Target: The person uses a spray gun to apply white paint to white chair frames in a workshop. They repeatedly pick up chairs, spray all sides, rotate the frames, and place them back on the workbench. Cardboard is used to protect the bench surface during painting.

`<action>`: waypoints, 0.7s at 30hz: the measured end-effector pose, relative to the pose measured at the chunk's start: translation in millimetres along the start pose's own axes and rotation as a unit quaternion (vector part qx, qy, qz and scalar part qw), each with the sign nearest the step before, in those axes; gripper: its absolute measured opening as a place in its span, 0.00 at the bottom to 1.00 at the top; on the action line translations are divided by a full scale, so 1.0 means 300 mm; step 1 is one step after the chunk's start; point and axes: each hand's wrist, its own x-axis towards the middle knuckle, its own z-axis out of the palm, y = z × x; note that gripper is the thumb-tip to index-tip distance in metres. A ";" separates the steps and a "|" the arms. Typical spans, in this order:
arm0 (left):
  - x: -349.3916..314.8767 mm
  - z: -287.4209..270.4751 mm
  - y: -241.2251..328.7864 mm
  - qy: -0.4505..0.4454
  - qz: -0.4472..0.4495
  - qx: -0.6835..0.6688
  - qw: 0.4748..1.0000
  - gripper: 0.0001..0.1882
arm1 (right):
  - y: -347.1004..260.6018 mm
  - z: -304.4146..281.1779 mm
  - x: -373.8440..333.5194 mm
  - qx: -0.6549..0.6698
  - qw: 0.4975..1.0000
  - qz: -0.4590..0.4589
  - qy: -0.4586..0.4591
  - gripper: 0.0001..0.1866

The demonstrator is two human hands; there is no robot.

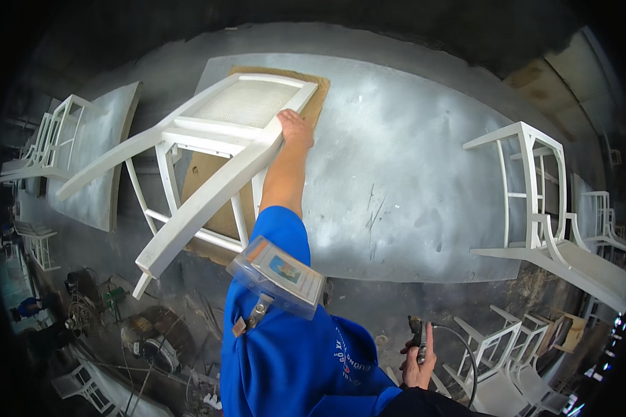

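A white wooden chair [188,233] with a woven-looking back panel lies tipped over on a sheet of brown cardboard [219,167], its legs pointing toward the lower left. My left hand [297,128] is closed over the chair's frame beside the panel, the arm stretched out in a blue sleeve. Down at the lower right, my right hand [419,361] grips a small dark spray gun [417,332], held apart from the chair. A thin black hose [471,354] curves away from the gun. Part of the right hand's grip is hidden.
The cardboard rests on a big grey-white tabletop [389,174]. Another white chair [535,187] lies at its right end. More white chairs [497,354] stand at lower right and others [59,139] at far left. Machinery with cables [153,347] sits on the floor at lower left.
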 end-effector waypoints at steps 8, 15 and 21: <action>-0.216 -0.102 -0.029 -0.028 -0.091 -0.148 0.984 0.36 | -0.112 0.032 0.127 0.016 1.000 -0.007 -0.003 0.44; -0.721 -0.215 -0.151 0.058 -0.032 -0.092 0.994 0.41 | -0.148 0.042 0.153 0.040 0.999 -0.023 0.001 0.44; -0.677 -0.318 -0.159 0.033 -0.005 -0.254 0.967 0.32 | -0.158 0.036 0.156 0.043 0.998 -0.034 0.004 0.42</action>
